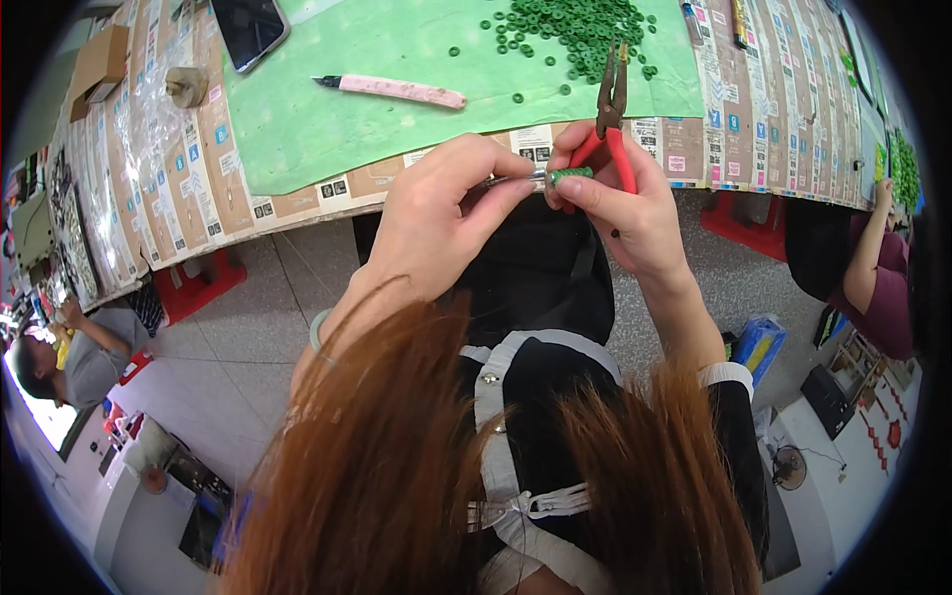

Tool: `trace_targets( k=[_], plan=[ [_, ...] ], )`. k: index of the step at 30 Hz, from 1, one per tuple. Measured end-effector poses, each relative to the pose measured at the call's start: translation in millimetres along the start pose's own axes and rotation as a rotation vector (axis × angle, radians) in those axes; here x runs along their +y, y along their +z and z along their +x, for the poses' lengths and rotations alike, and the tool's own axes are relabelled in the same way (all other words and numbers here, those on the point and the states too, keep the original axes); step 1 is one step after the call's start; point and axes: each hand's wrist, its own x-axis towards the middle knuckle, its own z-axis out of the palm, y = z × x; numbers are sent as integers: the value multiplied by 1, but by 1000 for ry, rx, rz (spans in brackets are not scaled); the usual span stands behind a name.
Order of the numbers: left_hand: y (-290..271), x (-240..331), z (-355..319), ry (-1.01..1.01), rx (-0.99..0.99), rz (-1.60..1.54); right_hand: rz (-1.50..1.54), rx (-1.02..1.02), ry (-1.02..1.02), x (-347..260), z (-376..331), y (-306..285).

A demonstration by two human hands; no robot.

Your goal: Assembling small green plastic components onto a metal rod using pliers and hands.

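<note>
Green sheet (347, 139) overlies table (183, 188); grey floor (233, 332) below; right hand (637, 203) holds pliers (612, 111).

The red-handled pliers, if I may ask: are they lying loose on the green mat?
No, the person's right hand holds the red-handled pliers.

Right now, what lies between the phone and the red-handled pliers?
In the head view, a pink-handled knife lies on the green sheet between the phone and the pliers, with a few green rings nearer the pliers.
</note>
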Motion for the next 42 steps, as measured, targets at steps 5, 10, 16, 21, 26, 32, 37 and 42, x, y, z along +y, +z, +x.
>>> trace_targets(
  k=[5,10,16,21,26,32,37,42],
  plan=[
    [-9,-1,-7,35,22,88,-154,36,-56,3,1,11],
    [-10,-13,-10,-325,100,-824,-255,60,-131,7,-1,21],
    [7,-17,-8,-25,352,-1418,-276,30,-176,13,0,34],
    [12,-16,-12,98,238,-1148,-269,67,-176,14,-1,36],
    [7,-14,-15,59,226,-957,-248,59,-170,15,-1,35],
    [1,-13,-10,52,365,-1338,-257,82,-196,18,-1,36],
    [-5,-16,-15,-20,382,-1385,-254,83,-262,17,3,36],
    [6,-21,-14,-231,187,-1321,-261,137,-266,10,-3,30]
  ],
)
